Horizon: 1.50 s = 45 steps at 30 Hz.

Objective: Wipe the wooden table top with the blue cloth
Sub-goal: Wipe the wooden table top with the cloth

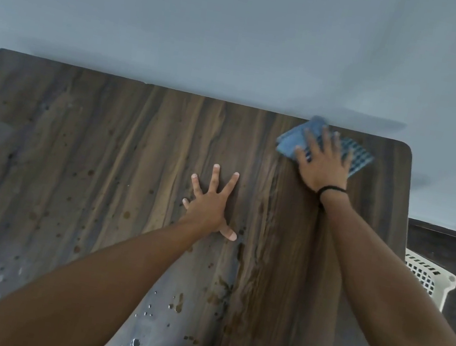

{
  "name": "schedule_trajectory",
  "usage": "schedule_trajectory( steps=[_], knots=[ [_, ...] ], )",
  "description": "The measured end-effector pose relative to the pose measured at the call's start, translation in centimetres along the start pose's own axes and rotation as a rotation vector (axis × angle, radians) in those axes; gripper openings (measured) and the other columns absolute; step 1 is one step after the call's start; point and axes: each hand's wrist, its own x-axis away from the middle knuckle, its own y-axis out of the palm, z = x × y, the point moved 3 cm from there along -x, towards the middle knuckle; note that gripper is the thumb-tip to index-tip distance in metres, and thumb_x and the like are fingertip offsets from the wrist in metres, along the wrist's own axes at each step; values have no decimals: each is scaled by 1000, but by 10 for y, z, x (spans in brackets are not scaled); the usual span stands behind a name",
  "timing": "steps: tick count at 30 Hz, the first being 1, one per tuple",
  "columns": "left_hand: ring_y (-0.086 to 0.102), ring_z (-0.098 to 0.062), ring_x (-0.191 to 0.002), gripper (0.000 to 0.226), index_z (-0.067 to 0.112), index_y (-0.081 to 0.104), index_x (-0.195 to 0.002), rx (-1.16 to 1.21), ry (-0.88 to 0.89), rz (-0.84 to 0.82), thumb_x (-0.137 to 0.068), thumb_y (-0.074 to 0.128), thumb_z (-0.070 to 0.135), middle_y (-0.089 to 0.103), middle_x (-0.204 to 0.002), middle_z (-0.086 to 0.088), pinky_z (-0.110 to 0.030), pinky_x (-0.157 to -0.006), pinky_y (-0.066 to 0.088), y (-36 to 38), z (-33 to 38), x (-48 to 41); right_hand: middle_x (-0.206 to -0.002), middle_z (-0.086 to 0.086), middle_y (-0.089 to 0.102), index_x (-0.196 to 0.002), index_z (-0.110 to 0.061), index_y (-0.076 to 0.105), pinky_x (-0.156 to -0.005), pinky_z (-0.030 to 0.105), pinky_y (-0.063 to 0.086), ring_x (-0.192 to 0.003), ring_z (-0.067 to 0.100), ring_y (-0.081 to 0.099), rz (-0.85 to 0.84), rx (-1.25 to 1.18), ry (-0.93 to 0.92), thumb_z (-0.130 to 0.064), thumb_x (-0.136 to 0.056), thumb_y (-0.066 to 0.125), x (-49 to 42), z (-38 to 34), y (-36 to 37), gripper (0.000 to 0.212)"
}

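Note:
The dark wooden table top [103, 152] fills most of the view, streaked with grain and dotted with water drops and brown spots. A folded blue cloth [295, 140] with a checked part lies near the far right corner. My right hand [324, 165] presses flat on the cloth, fingers spread; a black band circles the wrist. My left hand [211, 203] rests flat on the bare wood near the middle, fingers splayed, holding nothing.
A grey wall [245, 24] stands directly behind the table's far edge. A white plastic lattice basket [427, 275] sits on the dark floor beside the table's right edge. Water drops [135, 343] cluster near the front.

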Motion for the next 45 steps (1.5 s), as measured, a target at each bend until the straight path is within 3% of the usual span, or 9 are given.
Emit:
schedule_trajectory(
  steps=[3,9,14,19,25,32,37,42,45],
  knots=[
    [-33,-50,-143,151,53,-26,-149,2,-1,3,-59,95,45,-49,-153,8,-82,-106,17,-1,-1,-2,-168,-3,-7,-159,-40,7,-119,61,-8,-154,24,-12,59,-103,328,-61,-100,16,-20,6,-11,63],
    [-33,-50,-142,153,52,-26,-150,-2,-4,4,-57,96,45,-49,-153,7,-82,-105,19,-1,1,-1,-167,-8,-6,-158,-45,7,-117,53,-15,-154,22,-8,-34,31,-81,-65,-100,17,3,-37,14,62],
    [-33,-50,-142,151,52,-26,-150,-5,-3,-7,-59,95,45,-48,-153,8,-82,-106,18,-3,0,0,-167,-1,-12,-160,-36,3,-118,61,-10,-153,25,-14,32,-113,307,-57,-102,16,-26,-23,-6,63],
    [-33,-49,-143,152,52,-25,-150,0,-9,-5,-58,95,45,-49,-153,8,-82,-106,20,-3,-1,0,-167,-8,-5,-158,-45,8,-119,53,-12,-154,20,-7,-81,80,-186,-66,-100,17,11,-40,16,62],
    [-31,-51,-143,151,52,-26,-150,-14,-9,0,-58,94,47,-48,-153,8,-81,-106,21,-3,1,0,-168,-1,-8,-159,-38,5,-120,60,-7,-154,23,-10,59,-88,333,-63,-100,15,-13,25,-18,65],
    [-32,-50,-143,151,50,-26,-151,-6,-18,6,-60,95,44,-49,-153,7,-79,-108,21,-5,4,3,-167,-8,-7,-157,-46,3,-116,51,-18,-154,23,-9,-54,76,-60,-66,-100,17,61,-21,22,62],
    [-32,-50,-143,151,50,-26,-151,-5,-9,4,-59,95,45,-48,-154,7,-80,-107,21,-5,2,3,-167,-1,-11,-159,-40,5,-118,63,-8,-153,26,-13,47,-115,353,-60,-100,17,-6,-8,-6,63],
    [-33,-49,-142,151,51,-25,-151,3,-2,10,-58,95,44,-48,-154,8,-81,-107,19,-3,1,1,-167,-8,-6,-157,-46,9,-118,54,-14,-154,22,-8,-59,48,-116,-64,-100,19,15,-58,22,60],
    [-33,-49,-143,151,50,-24,-151,6,6,4,-59,95,45,-47,-154,8,-81,-107,19,-3,0,1,-168,-7,-3,-157,-44,14,-120,58,-10,-154,21,-7,-14,-34,65,-63,-100,22,-13,-35,2,61]
  ],
)
